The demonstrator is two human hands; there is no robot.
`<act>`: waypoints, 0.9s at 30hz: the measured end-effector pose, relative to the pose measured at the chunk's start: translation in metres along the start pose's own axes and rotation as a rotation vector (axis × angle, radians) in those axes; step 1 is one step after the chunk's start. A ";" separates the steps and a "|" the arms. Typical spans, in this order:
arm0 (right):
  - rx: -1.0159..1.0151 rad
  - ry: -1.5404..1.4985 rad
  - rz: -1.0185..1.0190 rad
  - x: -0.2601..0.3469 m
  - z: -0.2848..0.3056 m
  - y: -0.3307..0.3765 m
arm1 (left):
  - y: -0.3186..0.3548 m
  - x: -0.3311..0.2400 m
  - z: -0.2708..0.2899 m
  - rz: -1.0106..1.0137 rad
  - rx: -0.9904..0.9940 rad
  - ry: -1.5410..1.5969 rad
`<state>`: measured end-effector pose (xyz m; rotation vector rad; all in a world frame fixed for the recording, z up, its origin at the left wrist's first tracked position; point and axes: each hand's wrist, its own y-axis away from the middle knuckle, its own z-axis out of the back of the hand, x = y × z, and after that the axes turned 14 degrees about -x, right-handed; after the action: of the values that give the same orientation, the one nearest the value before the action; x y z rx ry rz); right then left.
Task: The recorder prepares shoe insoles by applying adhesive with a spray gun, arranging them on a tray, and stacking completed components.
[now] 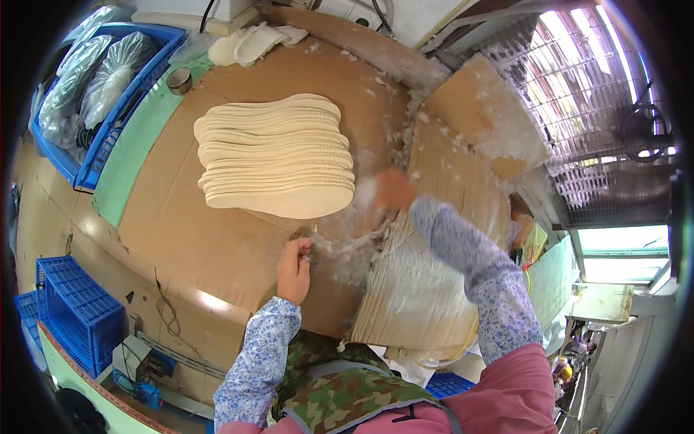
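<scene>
A row of cream-coloured shoe insoles (278, 202) lies overlapped on the brown cardboard (217, 267) that covers the table. My left hand (294, 271) rests on the cardboard just below the insoles, its fingers curled in and closed. Whatever those fingers hold, if anything, is hidden. To the right of the insoles, my right hand (394, 189) is smeared by motion, so its fingers cannot be made out. White fluff (343, 249) is scattered on the cardboard between the two hands. Both forearms wear blue floral sleeve covers.
Fluff dusts a raised cardboard sheet (426, 282) on the right. At the far left stands a blue crate (137, 90) of plastic bags, with a small round tin (179, 81) nearby. Pale offcuts (253, 45) lie at the back. A blue basket (79, 311) sits lower left.
</scene>
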<state>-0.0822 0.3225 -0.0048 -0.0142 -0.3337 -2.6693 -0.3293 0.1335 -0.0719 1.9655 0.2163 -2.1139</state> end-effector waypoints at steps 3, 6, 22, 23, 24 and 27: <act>-0.212 0.534 -0.114 -0.095 0.020 -0.047 | -0.009 -0.008 -0.011 -0.031 0.024 0.000; -0.144 0.680 -0.083 -0.090 0.030 -0.090 | -0.007 -0.007 -0.001 -0.022 -0.031 -0.047; 0.125 0.074 0.296 0.080 -0.048 0.098 | -0.003 0.002 -0.005 -0.057 0.050 -0.071; 0.117 0.070 0.271 0.096 -0.051 0.110 | -0.004 0.006 -0.004 -0.069 0.037 -0.042; 0.003 0.028 0.203 0.112 -0.054 0.121 | -0.003 0.009 -0.002 -0.080 0.028 -0.013; -0.214 -0.074 0.003 0.136 -0.049 0.124 | -0.006 0.016 0.005 -0.132 0.075 -0.047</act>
<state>-0.1488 0.1443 -0.0145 -0.1797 -0.0698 -2.6931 -0.3368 0.1361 -0.0879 1.9910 0.2682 -2.2800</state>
